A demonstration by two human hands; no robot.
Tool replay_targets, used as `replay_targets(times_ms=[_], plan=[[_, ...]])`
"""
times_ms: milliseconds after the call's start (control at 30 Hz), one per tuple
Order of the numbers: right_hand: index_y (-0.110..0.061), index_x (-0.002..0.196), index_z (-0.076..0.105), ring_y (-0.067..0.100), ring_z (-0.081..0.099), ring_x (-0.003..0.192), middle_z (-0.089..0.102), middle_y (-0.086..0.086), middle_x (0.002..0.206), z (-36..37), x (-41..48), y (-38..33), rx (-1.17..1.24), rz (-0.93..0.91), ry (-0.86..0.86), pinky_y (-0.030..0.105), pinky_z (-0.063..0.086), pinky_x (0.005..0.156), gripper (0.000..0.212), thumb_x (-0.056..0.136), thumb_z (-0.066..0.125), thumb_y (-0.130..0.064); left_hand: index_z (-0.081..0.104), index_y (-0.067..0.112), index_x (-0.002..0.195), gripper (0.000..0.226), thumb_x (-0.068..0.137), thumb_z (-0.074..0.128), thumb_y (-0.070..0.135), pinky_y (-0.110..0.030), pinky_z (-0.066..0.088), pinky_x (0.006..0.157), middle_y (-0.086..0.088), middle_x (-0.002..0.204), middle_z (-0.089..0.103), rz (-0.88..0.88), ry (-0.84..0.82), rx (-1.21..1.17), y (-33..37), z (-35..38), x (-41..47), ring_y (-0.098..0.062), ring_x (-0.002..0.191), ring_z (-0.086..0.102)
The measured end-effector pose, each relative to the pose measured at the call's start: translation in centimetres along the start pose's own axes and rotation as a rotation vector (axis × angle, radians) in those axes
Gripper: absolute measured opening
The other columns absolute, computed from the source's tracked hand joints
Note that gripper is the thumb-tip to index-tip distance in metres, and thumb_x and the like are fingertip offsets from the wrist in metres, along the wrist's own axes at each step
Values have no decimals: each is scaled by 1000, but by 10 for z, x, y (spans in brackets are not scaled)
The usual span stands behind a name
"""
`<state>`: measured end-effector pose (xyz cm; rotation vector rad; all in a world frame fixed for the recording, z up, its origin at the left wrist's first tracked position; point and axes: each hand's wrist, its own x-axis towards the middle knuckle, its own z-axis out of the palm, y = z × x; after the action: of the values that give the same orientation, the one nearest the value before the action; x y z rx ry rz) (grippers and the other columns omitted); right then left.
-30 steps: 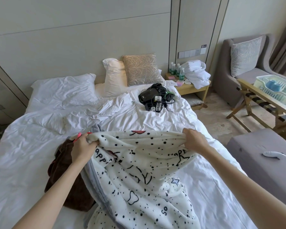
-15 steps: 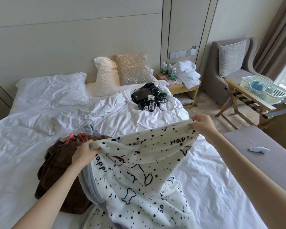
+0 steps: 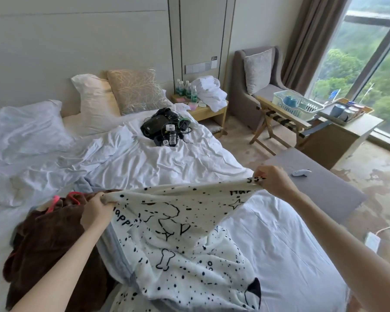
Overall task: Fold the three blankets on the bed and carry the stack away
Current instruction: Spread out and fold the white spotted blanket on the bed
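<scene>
**Spotted blanket held up by one edge, no fold made yet**

Both hands are closed on the white spotted blanket (image 3: 178,244). The left grip (image 3: 97,212) bunches one end of its upper edge in curled fingers. The right grip (image 3: 275,181) pinches the other end. That edge runs taut between them, crosswise to the bed (image 3: 279,244), and climbs toward the right. The left grip sits low, just above the brown blanket (image 3: 47,239). The right grip is higher and farther out, about over the bed's right edge.

The rest of the spotted blanket falls from the held edge toward the person. It lies crumpled along the near edge of the bed, not yet hanging free. The brown blanket lies in a heap at the near left, touching the spotted one. A blue-grey blanket (image 3: 114,248) shows as a strip between and under them, though how much of it is buried cannot be told.

The task looks barely begun, with all three blankets still loose. The next move turns on that taut edge, which is the long axis to work with. The two grips are well apart along it, so the cloth probably needs lifting clear and levelling before the ends can meet. The crumpled lower half may drag on the other blankets as it rises. A tangle of black gear (image 3: 164,127) lies farther up the bed, well clear.
</scene>
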<state>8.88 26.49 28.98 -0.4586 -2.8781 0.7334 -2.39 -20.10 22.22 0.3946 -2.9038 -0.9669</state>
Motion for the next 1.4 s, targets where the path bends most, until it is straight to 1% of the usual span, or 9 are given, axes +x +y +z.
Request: replay_targets(times_ms=[200, 333, 433, 633, 867, 967, 1100, 1267, 1400], plan=[[4, 93, 63, 28, 68, 46, 68, 15, 53, -18, -20, 11, 586, 556, -87, 31, 56, 41, 16, 96, 50, -5, 62, 8, 107, 24, 92, 55, 24, -37, 40, 71, -20, 107, 65, -2, -81, -37, 25, 6, 0, -38, 99, 60], [-1, 109, 62, 31, 74, 69, 71, 29, 86, -37, -20, 2, 1298, 662, -48, 28, 58, 49, 30, 99, 33, 4, 60, 4, 112, 27, 94, 46, 18, -37, 41, 73, -22, 112, 63, -7, -98, -155, 59, -1, -9, -37, 99, 58], [2, 112, 59, 36, 72, 84, 61, 31, 109, -58, -20, -7, 1530, 573, 58, 34, 62, 63, 34, 98, 28, 7, 62, 4, 110, 26, 92, 47, 14, -36, 42, 76, -20, 111, 63, 9, -56, -294, 90, -19, -19, -33, 94, 56], [-2, 82, 65, 35, 72, 72, 62, 28, 103, -155, -46, -20, 1631, 367, 372, 41, 62, 70, 44, 95, 25, 10, 59, 15, 87, 7, 86, 52, 16, -34, 40, 73, -7, 90, 57, 121, 134, -474, 171, -87, -75, -29, 87, 53], [1, 92, 68, 36, 71, 89, 63, 29, 115, -305, -155, -15, 1755, 50, 554, 35, 61, 78, 35, 92, 35, 12, 60, 8, 84, 17, 89, 45, 12, -34, 38, 68, -10, 85, 62, 324, 355, -548, 276, -174, -207, -34, 89, 57], [0, 114, 65, 24, 70, 98, 67, 21, 117, -360, -205, -15, 1515, -164, 611, 34, 55, 93, 27, 88, 57, 3, 55, 7, 77, 15, 88, 45, 9, -34, 37, 64, -11, 80, 58, 409, 448, -585, 314, -218, -268, -30, 79, 52], [-13, 115, 63, 17, 64, 97, 68, 4, 106, -421, -254, -23, 1040, -250, 911, 31, 56, 84, 41, 78, 80, -23, 55, 4, 80, 17, 91, 44, 11, -35, 38, 63, -11, 80, 57, 487, 592, -636, 347, -280, -340, -28, 76, 51], [-12, 92, 71, -12, 58, 61, 69, -4, 76, -489, -302, -38, 1104, -370, 1203, 20, 53, 57, 25, 74, 80, -26, 55, 6, 78, 10, 87, 54, 10, -38, 41, 66, -16, 85, 61, 577, 670, -692, 357, -350, -405, -28, 80, 53], [-17, 94, 66, -15, 54, 65, 60, -23, 74, -525, -331, -52, 988, -550, 1315, 5, 43, 59, 24, 75, 81, -21, 57, 10, 77, 9, 85, 61, 11, -31, 36, 63, -9, 82, 59, 707, 724, -701, 364, -388, -446, -24, 80, 51]])
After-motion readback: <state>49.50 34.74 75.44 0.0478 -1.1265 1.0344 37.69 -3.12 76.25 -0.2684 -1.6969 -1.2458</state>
